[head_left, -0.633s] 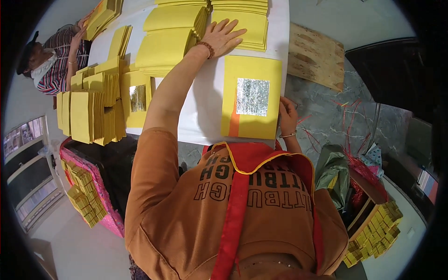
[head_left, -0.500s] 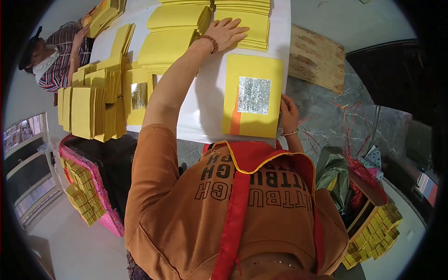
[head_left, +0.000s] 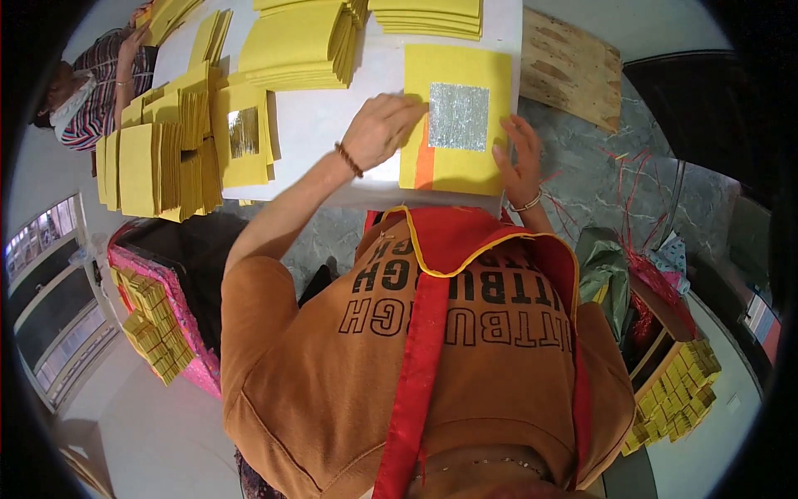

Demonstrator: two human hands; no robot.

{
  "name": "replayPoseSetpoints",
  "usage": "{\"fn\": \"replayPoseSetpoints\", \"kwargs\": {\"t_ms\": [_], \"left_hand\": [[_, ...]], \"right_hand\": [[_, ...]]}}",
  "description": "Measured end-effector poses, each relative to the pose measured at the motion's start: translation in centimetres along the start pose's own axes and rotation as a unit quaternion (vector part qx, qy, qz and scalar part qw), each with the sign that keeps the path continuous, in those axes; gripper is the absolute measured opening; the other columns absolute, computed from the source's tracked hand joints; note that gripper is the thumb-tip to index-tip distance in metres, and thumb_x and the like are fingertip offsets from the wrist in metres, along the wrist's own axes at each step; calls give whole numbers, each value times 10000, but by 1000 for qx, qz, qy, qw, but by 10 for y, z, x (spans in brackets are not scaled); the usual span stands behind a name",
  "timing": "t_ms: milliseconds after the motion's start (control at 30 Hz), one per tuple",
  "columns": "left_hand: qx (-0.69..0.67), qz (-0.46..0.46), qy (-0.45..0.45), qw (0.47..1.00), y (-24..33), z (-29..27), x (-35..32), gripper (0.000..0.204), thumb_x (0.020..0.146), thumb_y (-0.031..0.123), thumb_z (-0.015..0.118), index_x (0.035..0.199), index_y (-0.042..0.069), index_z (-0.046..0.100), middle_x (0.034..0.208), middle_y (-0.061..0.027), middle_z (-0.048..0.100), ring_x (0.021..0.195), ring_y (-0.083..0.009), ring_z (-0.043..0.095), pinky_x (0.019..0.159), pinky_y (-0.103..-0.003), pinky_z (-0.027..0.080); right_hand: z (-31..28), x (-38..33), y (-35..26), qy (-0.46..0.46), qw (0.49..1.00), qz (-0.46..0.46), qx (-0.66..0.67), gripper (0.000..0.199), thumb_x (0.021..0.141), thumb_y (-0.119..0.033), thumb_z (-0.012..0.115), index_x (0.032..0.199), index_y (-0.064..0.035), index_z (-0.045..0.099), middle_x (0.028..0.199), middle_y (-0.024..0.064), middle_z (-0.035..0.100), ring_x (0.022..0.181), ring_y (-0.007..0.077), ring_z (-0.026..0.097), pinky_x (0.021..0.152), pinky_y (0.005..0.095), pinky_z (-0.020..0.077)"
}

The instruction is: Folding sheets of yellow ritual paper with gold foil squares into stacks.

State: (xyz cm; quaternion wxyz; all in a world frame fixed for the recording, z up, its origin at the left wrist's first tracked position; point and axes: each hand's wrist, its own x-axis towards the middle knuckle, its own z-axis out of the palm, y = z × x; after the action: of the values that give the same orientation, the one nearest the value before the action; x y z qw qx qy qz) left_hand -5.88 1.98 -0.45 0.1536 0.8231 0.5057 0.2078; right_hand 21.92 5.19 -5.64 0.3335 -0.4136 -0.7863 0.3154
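Observation:
A stack of yellow paper sheets (head_left: 465,170) lies near the table's right front corner, with a silver foil square (head_left: 459,116) and an orange strip (head_left: 425,162) on its top. My left hand (head_left: 382,129) is closed at the stack's left edge, fingers bent and pressed together on the paper beside the foil. At the right edge, my right hand (head_left: 519,158) has its fingers apart, touching the side of the stack. Folded yellow paper bundles (head_left: 299,50) lie beyond my left hand, and another yellow pile (head_left: 426,17) sits farther back.
To the left stand more yellow bundles (head_left: 154,170) and a sheet with a gold foil square (head_left: 243,133). Another person (head_left: 104,83) handles yellow paper at the far left. Pink-edged box (head_left: 187,349) and a green bag (head_left: 603,274) are below the table's sides; plywood (head_left: 573,66) lies right.
My left hand has come back from the far pile to the left edge of the near stack. My right hand has moved up along the right edge, its fingers showing more. The view has shifted.

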Motion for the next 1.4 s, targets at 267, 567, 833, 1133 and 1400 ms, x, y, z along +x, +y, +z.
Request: {"fn": "replayPoseSetpoints", "kwargs": {"t_ms": [267,567,833,1133,1400], "left_hand": [[-481,-308,177,802,27,74,-37,642,938,470,229,1388,16,165,1452,-141,140,1348,-230,102,1092,-353,102],[-494,-304,175,796,24,75,-21,667,932,487,188,1389,6,122,1452,-151,122,1350,-241,79,1093,-327,71],[-188,-210,141,949,39,40,-31,544,848,367,536,1270,42,424,1305,-168,386,1212,-306,338,1007,-380,262],[43,39,3,998,45,29,-53,306,746,215,641,1022,92,596,1037,-63,550,954,-223,493,797,-346,398],[-134,-29,-12,991,30,15,-35,173,821,181,583,838,19,641,781,-114,617,730,-251,571,706,-337,478]], "right_hand": [[23,5,-8,35,962,96,255,596,903,-384,390,1340,-8,242,1390,140,259,1270,253,270,1046,353,210],[34,6,-1,8,900,122,419,649,939,-437,302,1387,-5,123,1428,103,197,1296,194,224,1052,318,202],[21,-4,7,80,957,98,259,515,886,-357,448,1285,-42,368,1365,143,304,1268,262,286,1038,360,199],[9,-19,12,4,999,-20,-40,189,771,-245,620,920,-136,660,1188,47,546,1160,246,440,950,354,298],[8,-18,11,-2,976,64,210,218,851,-160,496,863,-14,657,1205,140,526,1102,246,491,934,329,356]]}}
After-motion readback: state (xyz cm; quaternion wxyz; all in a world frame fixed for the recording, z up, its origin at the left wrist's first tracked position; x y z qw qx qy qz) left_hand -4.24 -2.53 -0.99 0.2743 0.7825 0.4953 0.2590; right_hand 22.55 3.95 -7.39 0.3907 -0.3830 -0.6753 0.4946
